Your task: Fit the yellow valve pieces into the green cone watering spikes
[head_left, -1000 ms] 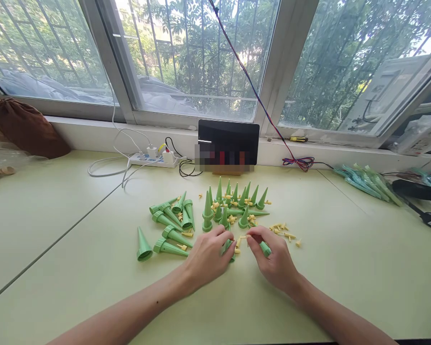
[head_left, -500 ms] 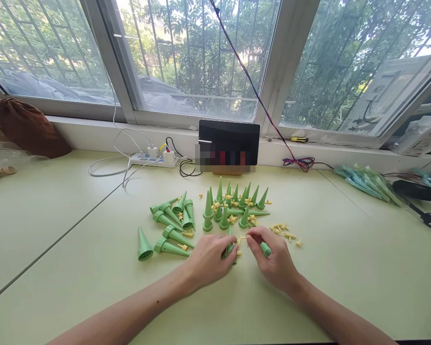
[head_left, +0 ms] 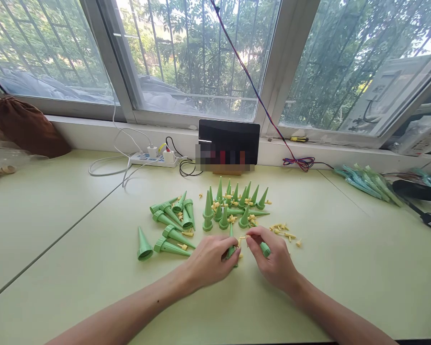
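- My left hand [head_left: 210, 254] is curling its fingers narrowly around a green cone [head_left: 231, 251], which is pointing away from me just above the desk [head_left: 93, 273] or resting on it; I am not managing to tell which.
- My right hand [head_left: 275, 254] is pinching a small yellow piece [head_left: 243, 237] between thumb and fingertips, just beside the left fingertips.
- A second green cone [head_left: 265, 249] is showing beside my right thumb; whether the hand is touching it, I cannot tell.
- Upright cones [head_left: 208, 211] are standing in a cluster beyond my hands, with yellow parts [head_left: 215, 205] lying or projecting among them.
- Lying cones [head_left: 167, 221] are sprawling left of that cluster; a lone cone [head_left: 144, 250] is lying nearest the left side, its open end facing me.
- Loose yellow pieces [head_left: 280, 228] are lying scattered beyond my right hand.
- A dark-screened tablet [head_left: 229, 136] is leaning on its stand behind the cluster, and a power strip [head_left: 154, 162] is lying to its left.
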A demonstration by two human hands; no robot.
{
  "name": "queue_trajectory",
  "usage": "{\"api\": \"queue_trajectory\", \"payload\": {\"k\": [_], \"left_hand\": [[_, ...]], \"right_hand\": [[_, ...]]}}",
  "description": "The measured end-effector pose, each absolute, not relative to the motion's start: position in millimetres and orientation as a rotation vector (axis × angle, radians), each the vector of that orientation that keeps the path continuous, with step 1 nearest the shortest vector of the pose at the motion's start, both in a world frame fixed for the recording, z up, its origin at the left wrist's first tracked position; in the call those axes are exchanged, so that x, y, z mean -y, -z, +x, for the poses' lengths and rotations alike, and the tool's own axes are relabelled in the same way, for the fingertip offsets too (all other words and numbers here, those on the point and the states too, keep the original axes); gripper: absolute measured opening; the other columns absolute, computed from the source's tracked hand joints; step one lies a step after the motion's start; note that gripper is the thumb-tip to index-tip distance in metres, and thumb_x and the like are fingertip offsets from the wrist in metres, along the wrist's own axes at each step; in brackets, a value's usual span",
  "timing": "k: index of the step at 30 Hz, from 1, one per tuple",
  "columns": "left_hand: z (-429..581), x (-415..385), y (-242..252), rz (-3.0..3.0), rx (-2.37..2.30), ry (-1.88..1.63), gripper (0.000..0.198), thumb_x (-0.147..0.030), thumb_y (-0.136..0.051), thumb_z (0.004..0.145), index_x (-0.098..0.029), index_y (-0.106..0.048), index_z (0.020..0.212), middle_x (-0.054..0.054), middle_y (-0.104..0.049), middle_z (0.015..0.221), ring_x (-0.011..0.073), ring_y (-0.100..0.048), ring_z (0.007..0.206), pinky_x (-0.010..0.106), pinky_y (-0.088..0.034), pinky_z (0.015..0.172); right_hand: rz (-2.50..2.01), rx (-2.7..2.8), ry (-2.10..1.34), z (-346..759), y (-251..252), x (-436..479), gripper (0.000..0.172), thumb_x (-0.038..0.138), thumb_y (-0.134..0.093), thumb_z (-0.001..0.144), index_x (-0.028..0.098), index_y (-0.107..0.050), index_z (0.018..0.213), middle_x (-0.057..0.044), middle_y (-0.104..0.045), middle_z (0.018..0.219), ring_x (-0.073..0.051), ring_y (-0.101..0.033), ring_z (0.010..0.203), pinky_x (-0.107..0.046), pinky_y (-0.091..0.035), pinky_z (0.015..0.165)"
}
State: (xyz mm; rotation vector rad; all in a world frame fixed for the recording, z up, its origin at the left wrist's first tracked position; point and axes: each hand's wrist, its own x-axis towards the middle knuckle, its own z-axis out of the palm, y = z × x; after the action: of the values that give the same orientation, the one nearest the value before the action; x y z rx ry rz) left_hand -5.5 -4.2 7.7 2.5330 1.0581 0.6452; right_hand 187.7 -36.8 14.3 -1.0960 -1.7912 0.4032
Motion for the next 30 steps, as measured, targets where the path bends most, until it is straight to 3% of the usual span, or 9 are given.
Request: {"api": "queue_trajectory", "payload": {"k": [9,15,30], "left_hand": [[-7.0,7.9,-10.4,2.517,-0.989,-0.698,0.016,-0.035,-0.064,0.089,-0.019,-0.064,0.086,-0.004,-0.050,0.067,0.0107,-0.043,0.055,0.024,-0.032,0.053],[-7.0,8.6,-11.2,2.531,-0.955,-0.811,0.022,-0.025,-0.067,0.081,-0.020,-0.066,0.102,-0.001,-0.056,0.082,0.0095,-0.044,0.056,0.023,-0.037,0.053],[-7.7,6.8,-3.4,2.450,-0.978,-0.982,0.012,-0.024,-0.060,0.094,-0.021,-0.057,0.106,0.000,-0.052,0.087,0.0107,-0.053,0.064,0.023,-0.046,0.059]], "right_hand": [[-1.097,1.774,-0.413,187.4,-13.7,37.2,0.010,0.024,-0.053,0.100,0.021,-0.063,0.097,-0.001,-0.066,0.077,-0.015,-0.063,0.067,-0.026,-0.051,0.063],[-1.071,1.798,-0.393,187.8,-17.1,37.0,0.017,0.022,-0.050,0.102,0.021,-0.067,0.103,-0.003,-0.068,0.083,-0.017,-0.064,0.070,-0.028,-0.051,0.064],[-1.081,1.809,-0.379,187.3,-19.6,37.3,0.017,0.022,-0.048,0.103,0.021,-0.065,0.098,-0.002,-0.064,0.077,-0.016,-0.059,0.068,-0.027,-0.047,0.062]]}}
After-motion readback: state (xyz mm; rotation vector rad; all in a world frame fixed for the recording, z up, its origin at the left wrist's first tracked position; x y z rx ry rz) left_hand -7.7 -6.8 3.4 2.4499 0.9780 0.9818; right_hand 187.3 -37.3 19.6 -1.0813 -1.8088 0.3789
